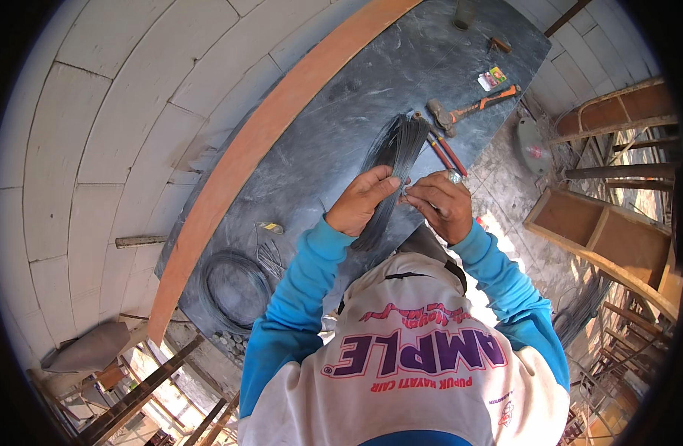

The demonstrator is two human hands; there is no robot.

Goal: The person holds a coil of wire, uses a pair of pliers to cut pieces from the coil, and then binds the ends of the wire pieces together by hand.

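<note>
My left hand (365,201) is closed around a bundle of thin dark wires (395,146), its thumb pressed on top. The bundle slants from the tabletop back toward my body. At its right side my right hand (441,202) pinches with thumb and fingertips, close to my left thumb. What lies in that pinch is too small to make out. A ring with a pale stone sits on a right finger. Just beyond the right hand lies a tool with red handles (448,154), its head partly hidden beside the wires.
A hammer (460,111) with an orange-black handle and a small colourful packet (492,79) lie farther off on the dark table (312,141). A wire coil (234,288) rests at the left. A long curved wooden strip (260,141) borders the wall; a wooden frame (601,241) stands right.
</note>
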